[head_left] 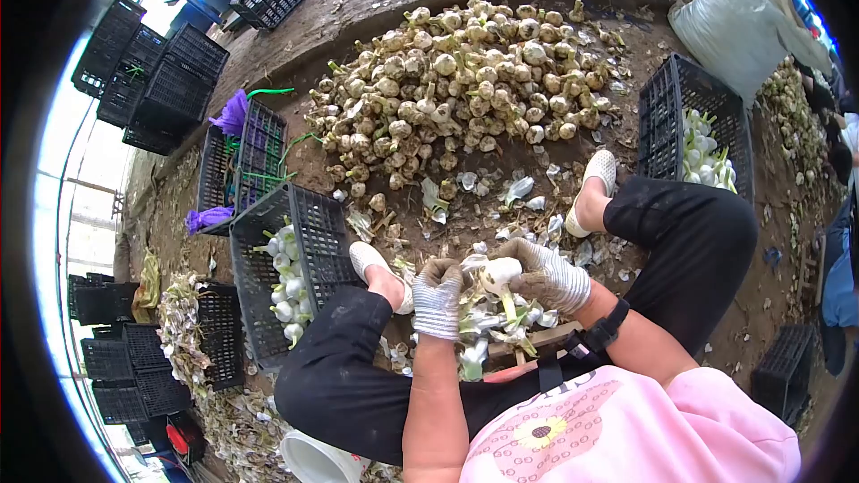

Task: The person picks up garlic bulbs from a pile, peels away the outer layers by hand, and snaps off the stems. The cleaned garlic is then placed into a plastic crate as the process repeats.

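Both hands wear dirty striped work gloves and meet above my lap. My right hand is closed around a pale garlic bulb, whose stem points down toward me. Just left of the bulb, my left hand has its fingers curled in a pinch. A whitish flap of garlic skin shows between that hand and the bulb; whether the fingers grip it is hard to make out. Below the hands lies a heap of peeled skins and cut stems. Ahead is a big pile of soil-stained garlic.
Black crates holding cleaned white garlic stand at my left and right. A crate with purple netting is beyond the left one. A white bucket is by my left thigh. A white sack stands at far right, near other people.
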### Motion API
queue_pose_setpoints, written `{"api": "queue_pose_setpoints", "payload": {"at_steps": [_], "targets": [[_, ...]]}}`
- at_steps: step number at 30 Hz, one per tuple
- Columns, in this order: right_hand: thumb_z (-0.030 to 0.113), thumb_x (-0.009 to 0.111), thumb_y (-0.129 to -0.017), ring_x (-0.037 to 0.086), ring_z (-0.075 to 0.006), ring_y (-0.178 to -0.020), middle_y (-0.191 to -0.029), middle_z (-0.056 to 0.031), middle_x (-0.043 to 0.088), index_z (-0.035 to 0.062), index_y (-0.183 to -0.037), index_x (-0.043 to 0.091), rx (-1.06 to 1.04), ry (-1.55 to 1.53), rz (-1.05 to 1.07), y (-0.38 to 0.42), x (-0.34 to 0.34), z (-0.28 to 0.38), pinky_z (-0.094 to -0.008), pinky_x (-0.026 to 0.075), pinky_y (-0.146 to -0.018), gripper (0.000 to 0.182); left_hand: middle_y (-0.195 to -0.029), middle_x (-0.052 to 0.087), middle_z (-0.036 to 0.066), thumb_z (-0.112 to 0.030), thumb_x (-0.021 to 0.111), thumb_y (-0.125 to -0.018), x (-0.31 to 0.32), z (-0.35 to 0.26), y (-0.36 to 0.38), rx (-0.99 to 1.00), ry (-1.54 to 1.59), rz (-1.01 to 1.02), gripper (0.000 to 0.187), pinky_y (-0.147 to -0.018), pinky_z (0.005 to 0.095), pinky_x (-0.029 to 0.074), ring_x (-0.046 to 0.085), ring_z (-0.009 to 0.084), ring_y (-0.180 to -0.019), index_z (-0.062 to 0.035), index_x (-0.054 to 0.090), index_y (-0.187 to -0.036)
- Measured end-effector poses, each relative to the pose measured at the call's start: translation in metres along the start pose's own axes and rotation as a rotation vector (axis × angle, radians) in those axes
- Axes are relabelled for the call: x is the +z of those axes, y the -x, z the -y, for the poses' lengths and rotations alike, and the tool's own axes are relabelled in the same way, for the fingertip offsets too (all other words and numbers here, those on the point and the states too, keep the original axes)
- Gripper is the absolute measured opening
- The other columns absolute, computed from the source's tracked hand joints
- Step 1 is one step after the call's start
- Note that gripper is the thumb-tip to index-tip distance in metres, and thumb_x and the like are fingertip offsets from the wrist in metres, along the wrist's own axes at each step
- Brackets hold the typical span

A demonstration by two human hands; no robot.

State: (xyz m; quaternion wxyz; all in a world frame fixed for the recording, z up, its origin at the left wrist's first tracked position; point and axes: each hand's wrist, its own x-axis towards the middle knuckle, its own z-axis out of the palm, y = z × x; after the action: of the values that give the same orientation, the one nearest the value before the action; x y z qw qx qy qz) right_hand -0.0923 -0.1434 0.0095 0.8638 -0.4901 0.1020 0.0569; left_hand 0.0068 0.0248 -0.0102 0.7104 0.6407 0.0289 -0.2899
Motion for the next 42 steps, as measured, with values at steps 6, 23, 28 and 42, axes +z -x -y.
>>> {"api": "queue_pose_setpoints", "payload": {"at_steps": [6,23,28,42], "targets": [[0.021,0.070,-0.077,0.055,-0.0147,-0.094,-0.108,-0.0062,0.054,0.0060,-0.116,0.045,0.087,-0.254,-0.107,0.002,0.002,0.004,-0.0272,0.048,-0.078,0.049,-0.082,0.060,0.006,-0.002,0.062,-0.079,0.005,-0.011,0.006,0.150,-0.184,0.031,0.014,-0.066,0.0241,0.050,0.058,0.0120,-0.069,0.0000,0.055,-0.091],[0.014,0.073,-0.074,0.050,-0.0078,-0.081,-0.096,-0.0019,0.054,0.0069,-0.108,0.046,0.099,0.060,-0.147,-0.001,-0.005,-0.004,-0.0219,0.043,-0.066,0.044,-0.071,0.060,0.011,-0.003,0.065,-0.070,0.032,-0.028,0.012,0.978,-1.018,0.061,0.010,-0.062,0.0370,0.045,0.058,0.0280,-0.066,-0.0058,0.060,-0.079],[0.021,0.073,-0.075,0.054,-0.0163,-0.101,-0.109,-0.0058,0.054,0.0069,-0.117,0.045,0.073,-0.271,-0.054,0.007,0.001,0.001,-0.0282,0.047,-0.082,0.052,-0.070,0.060,0.004,-0.001,0.056,-0.082,0.026,-0.011,0.008,0.296,-0.217,0.078,0.002,-0.057,0.0213,0.046,0.056,0.0092,-0.061,-0.0011,0.055,-0.084],[0.029,0.076,-0.071,0.053,-0.0156,-0.101,-0.113,-0.0070,0.054,0.0063,-0.117,0.046,0.021,-0.129,-0.034,0.003,0.002,0.008,-0.0291,0.045,-0.086,0.059,-0.085,0.059,0.009,-0.008,0.066,-0.078,0.031,-0.031,0.020,0.565,-0.431,0.089,0.016,-0.070,0.0264,0.047,0.057,0.0161,-0.079,-0.0006,0.060,-0.090]]}}
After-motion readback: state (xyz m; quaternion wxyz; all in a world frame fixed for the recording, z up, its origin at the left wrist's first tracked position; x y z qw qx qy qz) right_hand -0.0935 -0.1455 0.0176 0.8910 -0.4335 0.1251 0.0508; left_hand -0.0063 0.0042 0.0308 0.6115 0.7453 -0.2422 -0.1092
